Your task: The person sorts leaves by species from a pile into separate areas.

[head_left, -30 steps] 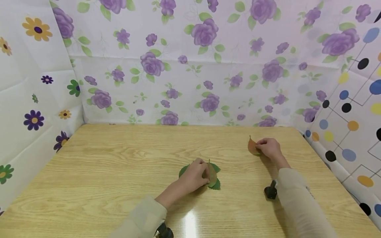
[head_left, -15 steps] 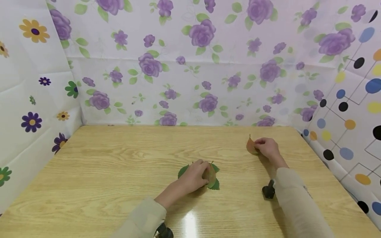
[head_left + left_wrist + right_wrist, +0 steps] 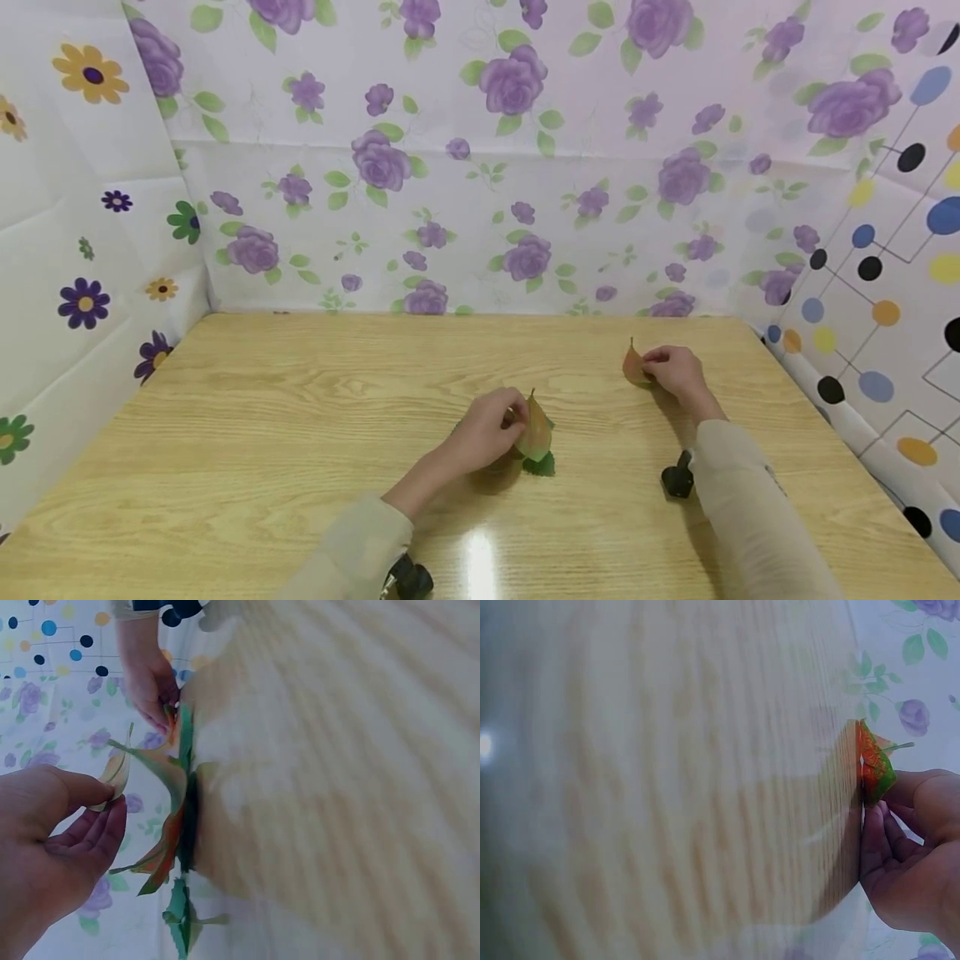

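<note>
My left hand (image 3: 487, 429) pinches a yellowish-brown leaf (image 3: 535, 429) by its edge, over green leaves (image 3: 540, 465) on the table. In the left wrist view, the left hand (image 3: 64, 832) has this leaf (image 3: 115, 778) between thumb and finger, apart from a stack of curled orange-green leaves (image 3: 171, 840) and dark green ones. Farther right and back, my right hand (image 3: 678, 375) pinches an orange leaf (image 3: 633, 365) near the table surface. That leaf (image 3: 874, 765) looks orange and green at the fingertips of the right hand (image 3: 915, 847) in the right wrist view.
The wooden table (image 3: 300, 417) meets a purple-flowered sheet (image 3: 465, 208) at its back. A flowered sheet (image 3: 52, 350) hangs on the left and a dotted one (image 3: 847, 350) on the right. Black devices sit at the left wrist (image 3: 411, 579) and right wrist (image 3: 678, 477).
My left hand has risen slightly off the pile with the yellowish-brown leaf, which shows more fully at its fingertips. The right hand has stayed nearly still, holding the orange leaf.
</note>
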The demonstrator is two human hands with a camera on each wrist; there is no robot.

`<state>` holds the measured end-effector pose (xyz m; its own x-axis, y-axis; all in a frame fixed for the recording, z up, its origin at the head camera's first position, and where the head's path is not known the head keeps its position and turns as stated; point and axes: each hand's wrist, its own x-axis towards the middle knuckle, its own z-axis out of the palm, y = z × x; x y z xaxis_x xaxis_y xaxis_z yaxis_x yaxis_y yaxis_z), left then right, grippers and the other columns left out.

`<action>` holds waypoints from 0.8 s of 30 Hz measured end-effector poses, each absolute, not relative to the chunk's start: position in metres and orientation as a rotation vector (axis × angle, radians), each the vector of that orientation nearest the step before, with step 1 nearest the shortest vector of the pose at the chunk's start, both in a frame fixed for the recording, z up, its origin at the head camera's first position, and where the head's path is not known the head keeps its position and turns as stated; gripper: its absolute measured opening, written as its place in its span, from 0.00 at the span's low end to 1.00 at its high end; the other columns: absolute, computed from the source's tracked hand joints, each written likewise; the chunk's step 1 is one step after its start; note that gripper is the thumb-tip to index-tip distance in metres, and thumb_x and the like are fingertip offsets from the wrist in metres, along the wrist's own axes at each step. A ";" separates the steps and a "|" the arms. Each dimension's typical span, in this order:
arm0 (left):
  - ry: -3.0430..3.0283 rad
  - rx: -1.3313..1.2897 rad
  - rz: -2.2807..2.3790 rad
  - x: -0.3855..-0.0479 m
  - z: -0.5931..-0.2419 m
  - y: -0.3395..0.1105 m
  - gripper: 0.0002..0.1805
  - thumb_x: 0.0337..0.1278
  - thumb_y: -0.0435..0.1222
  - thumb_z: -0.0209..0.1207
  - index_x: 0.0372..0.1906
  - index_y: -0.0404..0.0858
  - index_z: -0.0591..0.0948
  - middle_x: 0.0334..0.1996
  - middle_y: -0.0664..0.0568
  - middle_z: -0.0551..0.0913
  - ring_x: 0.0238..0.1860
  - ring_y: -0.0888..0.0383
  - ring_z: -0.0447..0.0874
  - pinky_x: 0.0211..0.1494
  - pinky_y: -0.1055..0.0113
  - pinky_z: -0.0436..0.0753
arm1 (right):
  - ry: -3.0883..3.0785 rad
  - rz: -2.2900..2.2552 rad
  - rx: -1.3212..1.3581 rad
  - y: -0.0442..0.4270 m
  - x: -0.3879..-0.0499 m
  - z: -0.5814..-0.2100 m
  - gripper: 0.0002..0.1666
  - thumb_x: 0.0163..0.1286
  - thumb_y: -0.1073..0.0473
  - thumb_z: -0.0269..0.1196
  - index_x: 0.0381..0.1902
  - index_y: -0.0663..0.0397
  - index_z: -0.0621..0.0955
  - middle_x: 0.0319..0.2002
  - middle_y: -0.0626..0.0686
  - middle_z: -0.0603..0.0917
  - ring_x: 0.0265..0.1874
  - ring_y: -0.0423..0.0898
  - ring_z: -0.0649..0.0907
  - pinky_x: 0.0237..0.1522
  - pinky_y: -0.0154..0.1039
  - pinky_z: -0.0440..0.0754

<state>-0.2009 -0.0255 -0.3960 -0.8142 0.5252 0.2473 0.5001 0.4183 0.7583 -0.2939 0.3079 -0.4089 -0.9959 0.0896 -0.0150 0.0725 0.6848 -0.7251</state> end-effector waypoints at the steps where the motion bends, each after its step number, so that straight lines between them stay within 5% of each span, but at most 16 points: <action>1: 2.613 0.927 1.421 -0.202 -0.394 -0.026 0.07 0.58 0.21 0.59 0.36 0.35 0.77 0.37 0.49 0.79 0.38 0.55 0.82 0.38 0.73 0.81 | -2.866 1.232 -0.143 0.308 -0.294 -0.409 0.17 0.72 0.62 0.57 0.51 0.70 0.78 0.49 0.67 0.79 0.47 0.61 0.77 0.47 0.51 0.78; 24: 2.555 0.665 1.593 -0.244 -0.360 0.000 0.13 0.60 0.25 0.60 0.49 0.31 0.74 0.43 0.45 0.79 0.44 0.51 0.80 0.44 0.66 0.81 | -2.856 1.190 -0.154 0.306 -0.295 -0.410 0.16 0.71 0.63 0.57 0.50 0.71 0.79 0.48 0.68 0.80 0.48 0.62 0.78 0.49 0.52 0.78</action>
